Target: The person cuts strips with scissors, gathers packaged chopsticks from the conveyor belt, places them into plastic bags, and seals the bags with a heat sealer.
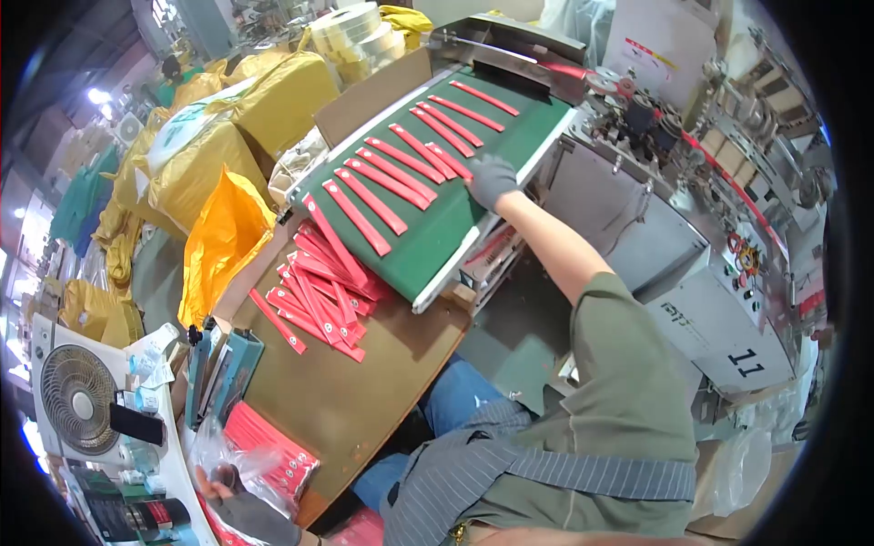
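My right hand, in a grey glove, reaches over the near side of the green conveyor belt. Its fingers are closed at the end of a slim red packet. Several more red packets lie spaced in a slanting row along the belt. At the lower left is my left hand, gloved with bare fingertips, its fingers apart. It is beside a clear plastic bag and a stack of red packets; whether it touches the bag is unclear.
A loose pile of red packets sits on the brown table below the belt's end. Around it are a yellow bag, teal holders, a fan and a phone. A grey machine cabinet stands right.
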The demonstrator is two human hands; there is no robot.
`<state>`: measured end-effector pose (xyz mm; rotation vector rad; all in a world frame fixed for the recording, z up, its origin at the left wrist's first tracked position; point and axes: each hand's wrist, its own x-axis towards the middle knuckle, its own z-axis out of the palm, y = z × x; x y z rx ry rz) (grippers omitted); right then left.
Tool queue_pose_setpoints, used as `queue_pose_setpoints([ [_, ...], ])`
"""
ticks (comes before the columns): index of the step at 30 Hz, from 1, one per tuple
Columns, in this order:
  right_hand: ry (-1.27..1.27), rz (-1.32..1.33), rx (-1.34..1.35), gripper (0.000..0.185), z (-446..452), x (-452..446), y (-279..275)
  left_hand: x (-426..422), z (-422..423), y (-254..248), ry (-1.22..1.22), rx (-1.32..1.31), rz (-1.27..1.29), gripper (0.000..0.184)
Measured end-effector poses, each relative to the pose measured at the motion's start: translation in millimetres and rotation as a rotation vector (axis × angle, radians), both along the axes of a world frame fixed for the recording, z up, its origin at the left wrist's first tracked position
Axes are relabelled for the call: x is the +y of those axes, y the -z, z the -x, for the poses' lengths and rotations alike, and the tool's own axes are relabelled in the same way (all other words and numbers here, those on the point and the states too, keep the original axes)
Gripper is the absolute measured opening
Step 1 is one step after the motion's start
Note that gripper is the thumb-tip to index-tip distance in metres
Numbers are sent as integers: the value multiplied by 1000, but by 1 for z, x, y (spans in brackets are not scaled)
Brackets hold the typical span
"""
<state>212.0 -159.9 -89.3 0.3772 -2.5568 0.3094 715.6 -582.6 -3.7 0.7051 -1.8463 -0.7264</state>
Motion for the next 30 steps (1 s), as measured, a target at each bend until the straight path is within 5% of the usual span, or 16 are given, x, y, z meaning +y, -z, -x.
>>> queue_pose_setpoints([
  [2,-22,-17,-172,22,-3,-7,-15,28,31,-15,95,108,-449,39],
  [8,6,94,-404,52,64,-28,-72,-1,87,34,58,-342,-189,42],
  [12,318,146,-317,71,144,9,-65,-23,115,91,30,-520,-85,51],
  [14,480,336,-273,75,195,35,0,-20,129,102,53,-516,-143,54],
  [18,-305,5,-375,67,104,-77,-29,-7,195,93,-25,-993,-111,55],
  [19,-342,-30,-175,65,96,-104,17,-2,209,79,-28,-1139,9,58],
  [20,-400,-40,-235,66,47,-139,-5,1,226,81,-9,-1152,52,60],
  [24,-559,-80,-305,69,-74,-233,-17,8,293,134,191,-381,-532,68],
  [28,-428,15,-350,91,-114,-312,15,9,317,183,277,-533,-421,81],
  [30,-258,234,-723,107,-90,-316,20,16,304,175,286,-423,-436,79],
])
